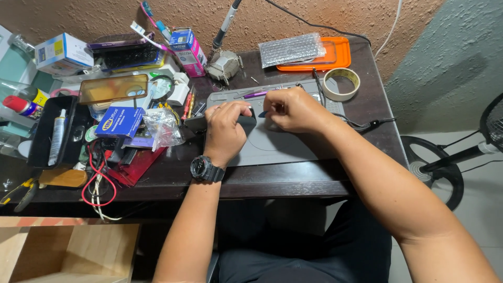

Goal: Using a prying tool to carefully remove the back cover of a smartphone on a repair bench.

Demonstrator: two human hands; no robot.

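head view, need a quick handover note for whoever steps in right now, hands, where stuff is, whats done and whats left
Left hand: wears a black wristwatch, curled over a small dark device on the grey work mat.
Right hand: closed at the device's right end; a tool in it cannot be made out.
Nearby: purple-handled tool in the mat's tray, tape roll at right, orange tray with a bubble-wrap bag behind, blue box and clutter at left.
Done: device is on the mat, both hands on it.
Left: whether it is opened is hidden; check under the hands first.
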